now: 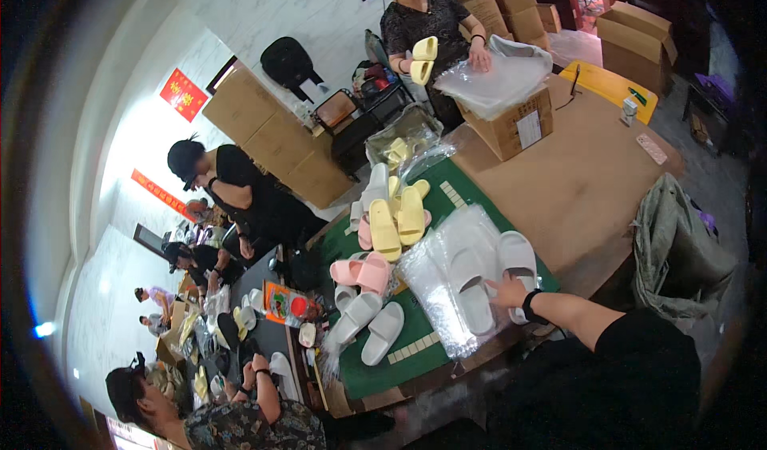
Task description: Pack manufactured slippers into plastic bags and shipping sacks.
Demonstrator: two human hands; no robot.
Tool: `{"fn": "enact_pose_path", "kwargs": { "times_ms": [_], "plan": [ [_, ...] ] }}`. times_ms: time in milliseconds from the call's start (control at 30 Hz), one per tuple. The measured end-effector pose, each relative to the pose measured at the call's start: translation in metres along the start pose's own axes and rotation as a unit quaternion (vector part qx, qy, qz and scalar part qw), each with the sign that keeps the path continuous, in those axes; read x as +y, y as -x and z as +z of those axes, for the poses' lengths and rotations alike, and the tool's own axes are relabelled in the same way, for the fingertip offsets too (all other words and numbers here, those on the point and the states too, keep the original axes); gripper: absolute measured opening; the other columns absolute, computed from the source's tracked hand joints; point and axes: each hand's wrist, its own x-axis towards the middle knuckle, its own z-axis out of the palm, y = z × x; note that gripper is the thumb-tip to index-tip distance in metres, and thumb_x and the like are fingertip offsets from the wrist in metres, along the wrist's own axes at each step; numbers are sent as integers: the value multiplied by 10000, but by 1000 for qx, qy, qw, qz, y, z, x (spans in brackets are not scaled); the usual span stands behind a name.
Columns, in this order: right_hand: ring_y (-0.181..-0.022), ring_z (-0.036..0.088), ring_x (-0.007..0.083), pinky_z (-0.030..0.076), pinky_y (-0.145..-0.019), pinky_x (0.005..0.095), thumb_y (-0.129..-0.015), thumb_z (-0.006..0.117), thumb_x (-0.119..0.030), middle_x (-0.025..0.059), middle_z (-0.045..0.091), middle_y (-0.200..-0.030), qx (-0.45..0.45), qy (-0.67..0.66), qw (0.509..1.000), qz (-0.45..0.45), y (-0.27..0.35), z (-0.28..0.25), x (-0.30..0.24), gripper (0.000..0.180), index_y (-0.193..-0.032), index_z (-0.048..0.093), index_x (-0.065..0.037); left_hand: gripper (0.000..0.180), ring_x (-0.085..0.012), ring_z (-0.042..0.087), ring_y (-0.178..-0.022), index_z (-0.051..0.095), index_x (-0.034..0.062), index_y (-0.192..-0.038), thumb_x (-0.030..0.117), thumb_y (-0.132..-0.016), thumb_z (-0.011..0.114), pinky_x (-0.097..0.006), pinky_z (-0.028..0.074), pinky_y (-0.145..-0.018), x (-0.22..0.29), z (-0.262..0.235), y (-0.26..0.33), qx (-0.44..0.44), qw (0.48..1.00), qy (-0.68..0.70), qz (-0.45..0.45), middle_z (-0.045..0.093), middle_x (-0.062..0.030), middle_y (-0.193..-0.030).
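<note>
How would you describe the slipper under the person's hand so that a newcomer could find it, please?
On the green mat, find the stack of clear plastic bags. Two white slippers lie on it; the right-hand white slipper, nearest the brown tabletop, is touched by the hand wearing a black wristband.

Cardboard boxes [264, 126] by wall; phone [651, 149] on brown tabletop [583, 186].

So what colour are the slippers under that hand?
White. The right hand rests on a pair of white slippers lying on clear plastic bags, seen in the head view.
</note>
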Motion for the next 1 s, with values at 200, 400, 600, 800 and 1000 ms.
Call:
{"fn": "enact_pose_path", "kwargs": {
  "times_ms": [200, 400, 600, 800, 1000],
  "plan": [
    [-1127, 308, 506, 234, -948, 542, -708, 564, -443, 343, 303, -1233, 56, 9, 997, 47, -4, 16, -9, 541, -1204, 473, -248, 298, -378, 489, -1033, 424, 10, -1120, 169, -869, 422, -482, 425, -832, -94, 23, 42, -9, 979, -205, 16, 380, -233, -1216],
    [-1151, 255, 526, 241, -946, 538, -734, 551, -410, 369, 267, -1234, 103, -34, 994, 10, -3, 22, -3, 523, -1218, 459, -235, 432, -385, 208, -1262, 324, 1, -1243, 122, -849, 453, -417, 201, -1026, -244, 128, 109, -209, 941, -42, -263, 270, -233, -1328],
    [-1082, 358, 473, 365, -804, 520, -752, 547, -364, 312, 365, -1165, 49, 91, 995, -12, 0, 23, -5, 598, -1297, 341, -232, 517, -458, 302, -1180, 308, 32, -1296, 296, -867, 424, -476, 257, -980, -340, 155, 197, -309, 853, -241, -343, 349, -313, -1248],
    [-1058, 390, 426, 352, -790, 521, -738, 552, -327, 297, 412, -1110, 64, 54, 995, 57, -6, 13, -25, 571, -1270, 357, -257, 333, -436, 385, -1113, 579, 16, -1007, 230, -767, 493, -520, 242, -963, -334, 90, 245, -305, 712, -548, -316, 454, -254, -1179],
    [-979, 425, 382, 344, -780, 526, -722, 550, -313, 225, 484, -1038, 159, 36, 980, 114, -33, 37, -32, 348, -996, 569, -98, 450, -375, 396, -1118, 438, 44, -1188, 173, -765, 522, -437, 348, -918, -314, 75, 303, -456, 810, -245, -274, 417, -244, -1197]
  ]
}}
